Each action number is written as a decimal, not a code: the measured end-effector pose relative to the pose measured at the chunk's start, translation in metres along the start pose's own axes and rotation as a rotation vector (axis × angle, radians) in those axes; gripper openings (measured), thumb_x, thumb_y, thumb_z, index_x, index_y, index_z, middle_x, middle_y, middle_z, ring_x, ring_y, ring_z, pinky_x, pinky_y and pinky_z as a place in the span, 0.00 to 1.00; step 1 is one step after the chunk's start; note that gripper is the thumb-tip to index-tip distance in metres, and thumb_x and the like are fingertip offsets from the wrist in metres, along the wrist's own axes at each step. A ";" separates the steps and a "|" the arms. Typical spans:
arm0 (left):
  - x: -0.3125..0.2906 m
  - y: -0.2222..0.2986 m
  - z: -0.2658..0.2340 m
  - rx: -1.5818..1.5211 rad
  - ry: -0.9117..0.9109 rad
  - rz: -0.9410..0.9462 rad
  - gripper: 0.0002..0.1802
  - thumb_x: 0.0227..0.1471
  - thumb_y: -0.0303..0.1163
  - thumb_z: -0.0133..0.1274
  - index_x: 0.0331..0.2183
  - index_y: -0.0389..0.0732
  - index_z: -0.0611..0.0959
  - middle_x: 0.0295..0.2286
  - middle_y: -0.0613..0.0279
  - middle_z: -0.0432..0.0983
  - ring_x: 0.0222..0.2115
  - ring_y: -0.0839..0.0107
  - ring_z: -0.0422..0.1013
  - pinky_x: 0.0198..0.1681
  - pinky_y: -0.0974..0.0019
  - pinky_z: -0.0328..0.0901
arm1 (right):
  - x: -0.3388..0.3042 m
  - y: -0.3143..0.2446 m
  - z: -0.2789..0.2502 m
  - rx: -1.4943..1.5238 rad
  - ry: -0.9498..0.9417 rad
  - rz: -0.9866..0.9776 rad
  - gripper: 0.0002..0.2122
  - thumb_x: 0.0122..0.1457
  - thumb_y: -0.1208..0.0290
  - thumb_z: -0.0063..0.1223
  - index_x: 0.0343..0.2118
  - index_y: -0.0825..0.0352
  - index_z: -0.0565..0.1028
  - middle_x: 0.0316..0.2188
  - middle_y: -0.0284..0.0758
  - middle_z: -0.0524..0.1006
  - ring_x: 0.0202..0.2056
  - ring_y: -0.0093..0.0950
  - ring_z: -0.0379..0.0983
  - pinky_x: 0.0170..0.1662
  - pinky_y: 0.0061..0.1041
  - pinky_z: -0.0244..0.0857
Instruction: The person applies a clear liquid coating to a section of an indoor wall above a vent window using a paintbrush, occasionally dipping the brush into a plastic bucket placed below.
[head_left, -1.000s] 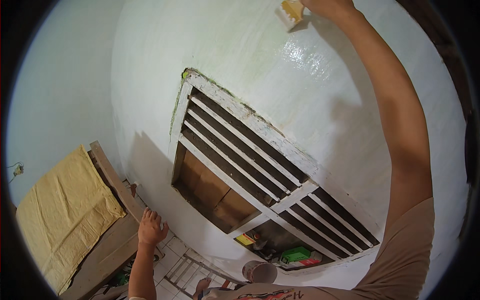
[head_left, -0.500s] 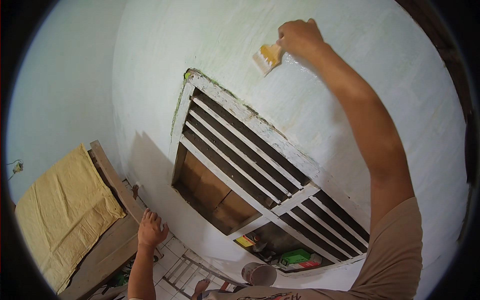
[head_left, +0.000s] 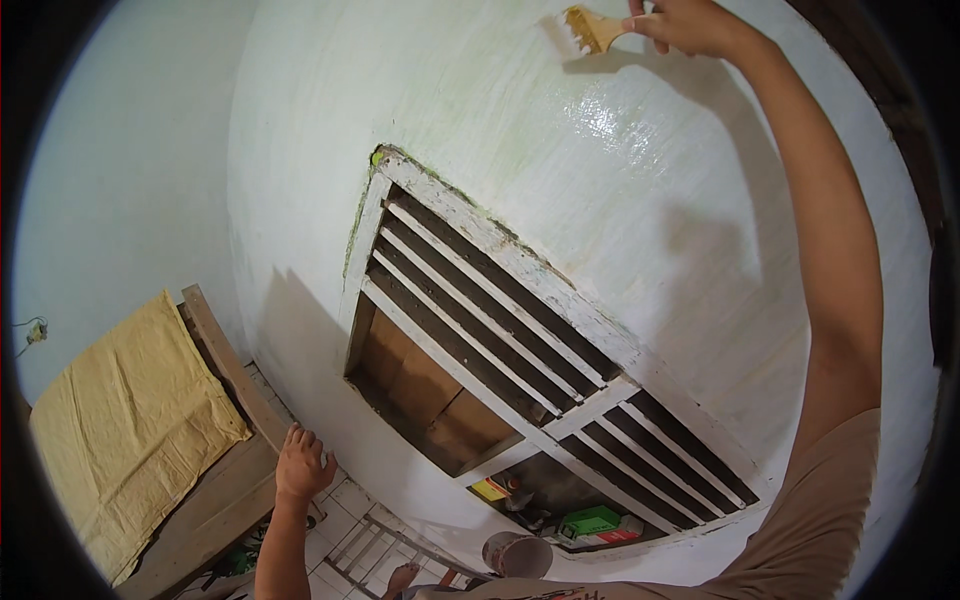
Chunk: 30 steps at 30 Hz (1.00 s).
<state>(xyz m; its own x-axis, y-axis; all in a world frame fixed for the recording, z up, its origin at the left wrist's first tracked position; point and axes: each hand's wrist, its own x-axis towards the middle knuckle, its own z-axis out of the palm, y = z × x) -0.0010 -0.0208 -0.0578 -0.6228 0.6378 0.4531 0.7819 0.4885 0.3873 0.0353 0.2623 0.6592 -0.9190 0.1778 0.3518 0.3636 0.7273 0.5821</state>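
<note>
High on the pale green-white wall (head_left: 480, 110), my right hand (head_left: 690, 25) is closed round the wooden handle of a flat paintbrush (head_left: 592, 32). White paint coats its bristles, which point left and look blurred near the wall. Below the brush, a wet patch (head_left: 610, 125) shines on the plaster. At the lower left, my left hand (head_left: 304, 464) lies beside the edge of a wooden board (head_left: 240, 372), its thumb apart from the fingers. The fingers seem to rest at the board; whether they press on it is hard to see.
A white slatted window frame (head_left: 480, 330) with chipped paint is set in the wall. Its lower opening holds a green box (head_left: 590, 520). Below stand a paint-smeared bucket (head_left: 517, 554) and a ladder (head_left: 365, 545). Yellow cloth (head_left: 140, 430) covers wooden furniture at left.
My right hand has moved up and right with the paintbrush, whose bristles now point left. A shiny wet patch shows where the arm was. My left hand has stayed in place.
</note>
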 end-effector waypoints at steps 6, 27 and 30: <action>0.001 0.001 0.002 -0.006 -0.006 -0.008 0.10 0.45 0.32 0.60 0.25 0.33 0.81 0.31 0.46 0.75 0.42 0.47 0.72 0.64 0.46 0.60 | 0.006 -0.001 0.075 0.098 0.108 -0.186 0.16 0.69 0.59 0.45 0.53 0.56 0.79 0.40 0.46 0.80 0.42 0.37 0.77 0.49 0.33 0.68; -0.002 0.000 -0.002 -0.020 0.001 -0.012 0.11 0.45 0.32 0.60 0.26 0.32 0.82 0.31 0.46 0.75 0.42 0.48 0.72 0.64 0.46 0.60 | 0.030 -0.039 0.115 -0.347 0.151 -0.216 0.09 0.59 0.67 0.56 0.39 0.52 0.86 0.44 0.36 0.78 0.52 0.34 0.68 0.57 0.34 0.60; -0.003 0.001 0.000 0.001 0.034 0.001 0.11 0.45 0.31 0.60 0.26 0.32 0.82 0.31 0.46 0.75 0.42 0.47 0.72 0.64 0.46 0.60 | 0.039 -0.015 0.077 -0.447 0.299 -0.176 0.09 0.57 0.66 0.56 0.38 0.57 0.85 0.44 0.41 0.80 0.50 0.37 0.71 0.55 0.37 0.63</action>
<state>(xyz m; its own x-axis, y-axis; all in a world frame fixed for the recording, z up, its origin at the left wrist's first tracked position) 0.0014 -0.0217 -0.0589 -0.6225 0.6174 0.4809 0.7826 0.4887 0.3857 -0.0177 0.3089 0.6076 -0.9121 -0.1635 0.3759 0.2977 0.3660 0.8817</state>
